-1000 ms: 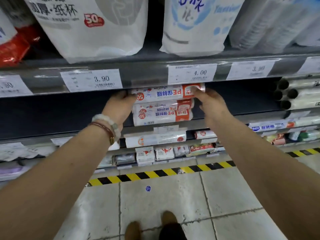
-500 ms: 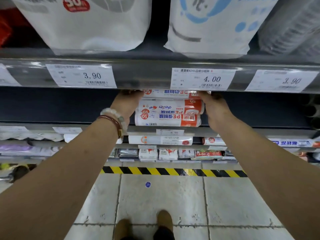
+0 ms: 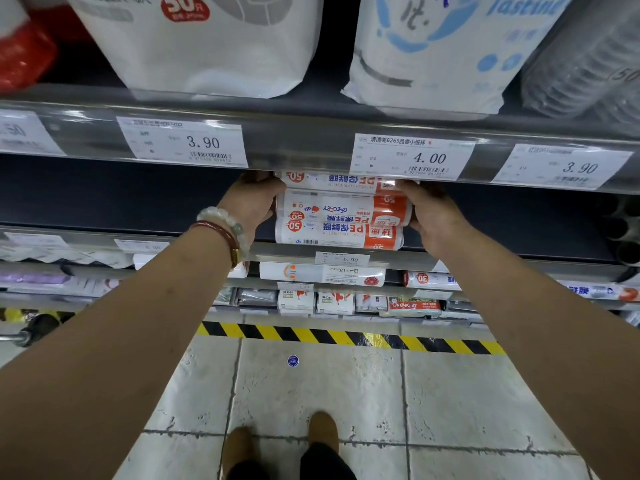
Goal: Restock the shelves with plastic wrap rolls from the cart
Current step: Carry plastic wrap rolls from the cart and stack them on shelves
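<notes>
The left hand [image 3: 252, 206] and right hand [image 3: 434, 220] grip opposite ends of three stacked rolls [image 3: 341, 211] at the shelf's [image 3: 519, 252] front edge.

Stack of plastic wrap rolls [image 3: 341, 213]: three high, lying lengthwise side to side, at 12 o'clock, on the shelf [image 3: 485, 252]. Bottom roll rests on the shelf deck; top roll sits just under the rail of the upper shelf [image 3: 294, 147].

Left hand [image 3: 251, 204] touches the stack's 9 o'clock end. Right hand [image 3: 434, 220] touches its 3 o'clock end.

Price tags [image 3: 412, 157] hang on the upper rail, directly above the stack and to either side. Bags [image 3: 207, 43] stand on the upper shelf.

Lower shelves [image 3: 322, 275], below the stack, hold more rolls and packs. Striped floor tape [image 3: 346, 337] runs before the shelf foot. Feet [image 3: 322, 431] at 6 o'clock.
</notes>
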